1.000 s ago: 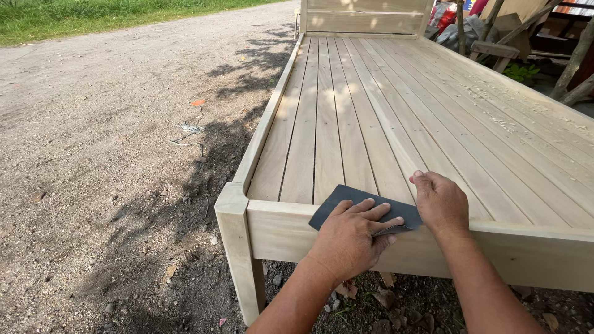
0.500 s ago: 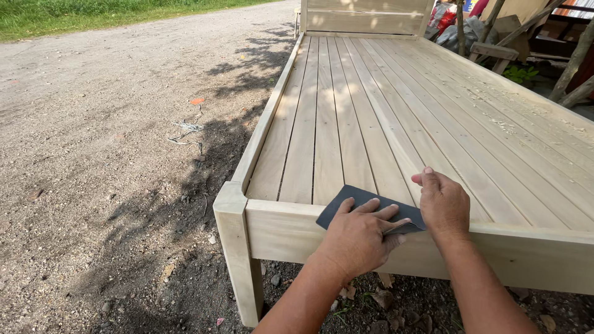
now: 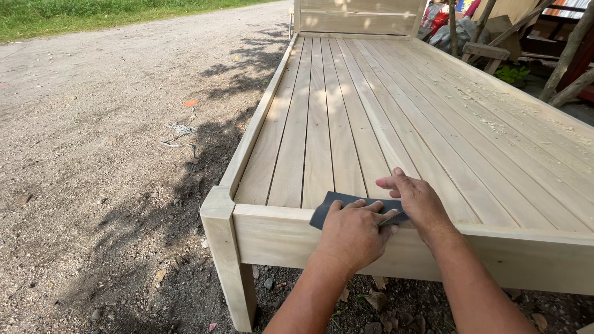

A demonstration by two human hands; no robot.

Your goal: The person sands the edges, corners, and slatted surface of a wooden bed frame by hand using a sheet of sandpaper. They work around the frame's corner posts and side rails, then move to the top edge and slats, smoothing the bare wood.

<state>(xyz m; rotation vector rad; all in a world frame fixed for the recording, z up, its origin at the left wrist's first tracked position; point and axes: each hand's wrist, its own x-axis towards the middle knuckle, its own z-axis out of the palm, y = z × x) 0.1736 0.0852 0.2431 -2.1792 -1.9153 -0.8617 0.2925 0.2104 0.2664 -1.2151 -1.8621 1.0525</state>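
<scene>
Dark grey sandpaper sheet [image 3: 337, 207], flat on the pale wooden bed frame's end rail [image 3: 278, 232], fingers of both hands pressing it

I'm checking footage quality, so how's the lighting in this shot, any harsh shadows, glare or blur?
Head view: strong sun, dappled tree shadows across the gravel ground and wooden bed frame; bright patches on slats but no blown-out glare; left hand, right hand and sandpaper sheet sharp.
</scene>
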